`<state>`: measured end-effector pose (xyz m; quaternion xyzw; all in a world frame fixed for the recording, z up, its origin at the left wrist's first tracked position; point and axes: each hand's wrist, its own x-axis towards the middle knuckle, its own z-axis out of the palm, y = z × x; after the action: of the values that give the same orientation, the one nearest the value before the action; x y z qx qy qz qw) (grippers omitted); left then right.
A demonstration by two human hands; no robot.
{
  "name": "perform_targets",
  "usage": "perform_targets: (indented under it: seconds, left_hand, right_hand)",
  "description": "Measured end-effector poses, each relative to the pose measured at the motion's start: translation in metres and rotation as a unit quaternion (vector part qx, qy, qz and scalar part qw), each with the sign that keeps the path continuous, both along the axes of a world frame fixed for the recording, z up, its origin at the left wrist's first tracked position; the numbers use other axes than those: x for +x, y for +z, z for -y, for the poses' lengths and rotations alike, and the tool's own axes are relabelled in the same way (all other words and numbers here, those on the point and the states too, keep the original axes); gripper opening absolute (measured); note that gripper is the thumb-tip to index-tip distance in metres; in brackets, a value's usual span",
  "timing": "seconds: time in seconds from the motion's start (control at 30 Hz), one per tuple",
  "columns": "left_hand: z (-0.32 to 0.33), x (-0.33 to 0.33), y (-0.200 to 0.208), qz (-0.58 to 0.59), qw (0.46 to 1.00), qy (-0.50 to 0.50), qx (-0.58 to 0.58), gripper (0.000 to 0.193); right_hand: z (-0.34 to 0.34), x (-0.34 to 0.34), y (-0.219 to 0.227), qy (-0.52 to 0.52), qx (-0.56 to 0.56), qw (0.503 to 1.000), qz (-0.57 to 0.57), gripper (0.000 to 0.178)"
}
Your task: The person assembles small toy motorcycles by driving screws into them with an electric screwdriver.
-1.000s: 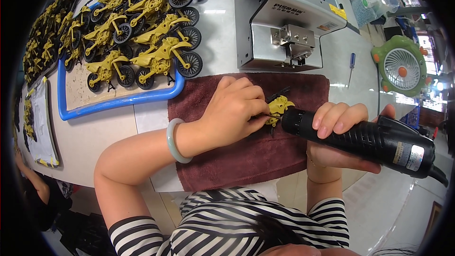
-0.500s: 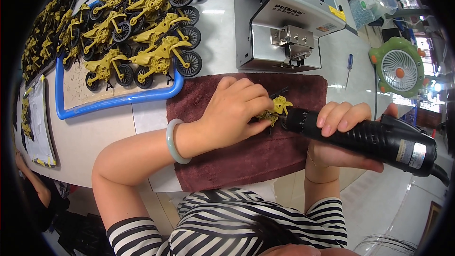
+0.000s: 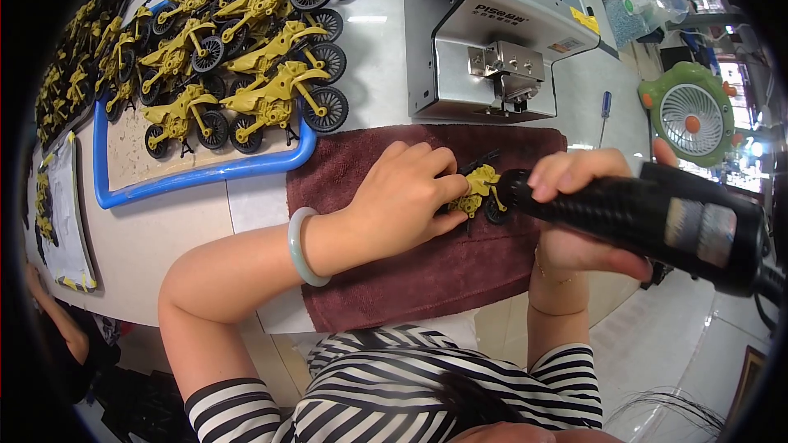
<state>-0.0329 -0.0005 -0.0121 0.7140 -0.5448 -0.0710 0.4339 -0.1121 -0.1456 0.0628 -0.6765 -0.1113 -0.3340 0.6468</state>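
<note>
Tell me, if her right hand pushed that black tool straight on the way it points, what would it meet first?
Most likely the small yellow toy motorcycle, pinned on the maroon towel by the left hand. The right hand aims the black power tool at it.

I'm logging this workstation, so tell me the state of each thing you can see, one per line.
left hand: pressing the toy motorcycle down
right hand: gripping the electric screwdriver
toy motorcycle: lying on the towel
electric screwdriver: tip at the toy
towel: spread flat
blue tray: holding assembled yellow motorcycles
small fan: lying face up
</note>
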Motion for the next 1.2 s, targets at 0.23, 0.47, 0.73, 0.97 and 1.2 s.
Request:
perform_targets:
  seconds: [0.23, 0.47, 0.73, 0.97, 1.2]
  left_hand:
    - [0.000, 0.000, 0.001, 0.008, 1.000, -0.002, 0.021, 0.024]
    - [0.003, 0.000, 0.004, 0.025, 1.000, -0.001, 0.013, 0.024]
    - [-0.002, -0.002, 0.005, 0.054, 0.998, 0.002, -0.010, 0.025]
    - [-0.001, -0.002, 0.003, 0.062, 0.998, 0.005, -0.025, 0.026]
    - [-0.004, 0.000, 0.006, 0.052, 0.999, 0.010, -0.012, 0.026]
  right_hand:
    - [0.000, 0.016, -0.001, -0.055, 0.001, 0.989, -0.139, 0.090]
    - [0.008, 0.013, -0.005, -0.027, 0.047, 0.993, -0.101, 0.090]
    - [0.022, 0.050, 0.050, -0.014, 0.018, 0.991, 0.130, 0.104]
    - [0.027, 0.077, 0.042, -0.104, -0.069, 0.991, 0.039, 0.076]
    - [0.010, 0.023, 0.042, -0.097, 0.010, 0.994, -0.051, 0.096]
